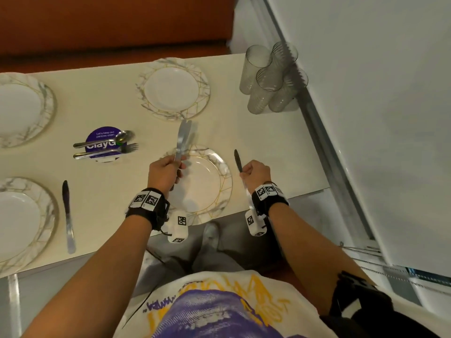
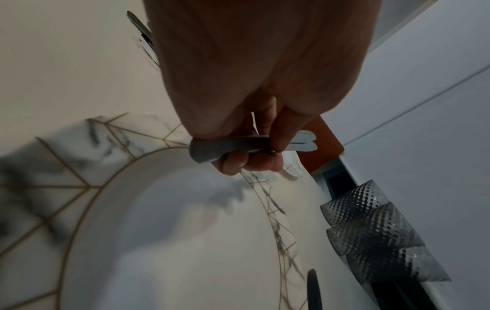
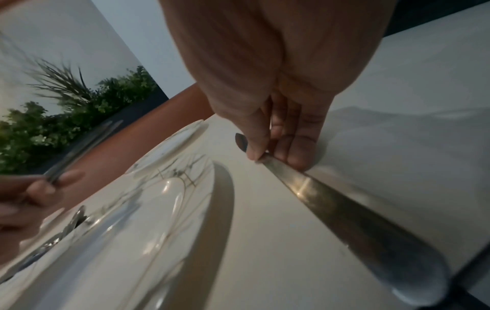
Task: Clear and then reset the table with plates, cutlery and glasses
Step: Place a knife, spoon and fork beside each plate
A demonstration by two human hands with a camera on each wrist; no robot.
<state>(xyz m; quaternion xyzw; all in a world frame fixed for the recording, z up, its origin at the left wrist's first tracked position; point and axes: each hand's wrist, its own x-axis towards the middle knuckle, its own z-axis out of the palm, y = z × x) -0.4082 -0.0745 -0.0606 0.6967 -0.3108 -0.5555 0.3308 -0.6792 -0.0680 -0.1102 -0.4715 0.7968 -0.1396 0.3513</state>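
I stand in an office pantry or canteen: a purple sticker (image 1: 105, 142) on the cream table (image 1: 256, 142) reads "Let's keep our pantries clean". Orange bench seating (image 1: 109, 25) runs along the far side, with planter greenery (image 3: 79, 109) beyond.

Left hand (image 1: 164, 172) grips seemingly two utensils (image 1: 183, 140); right hand (image 1: 256, 172) grips a knife (image 1: 238, 160).

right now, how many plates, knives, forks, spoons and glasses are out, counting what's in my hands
marble-rimmed white plates: 4
silver table knives: 4, two in the left hand, one in the right hand
clear ribbed glasses: 4
silver fork: 1
silver spoon: 1
total: 14
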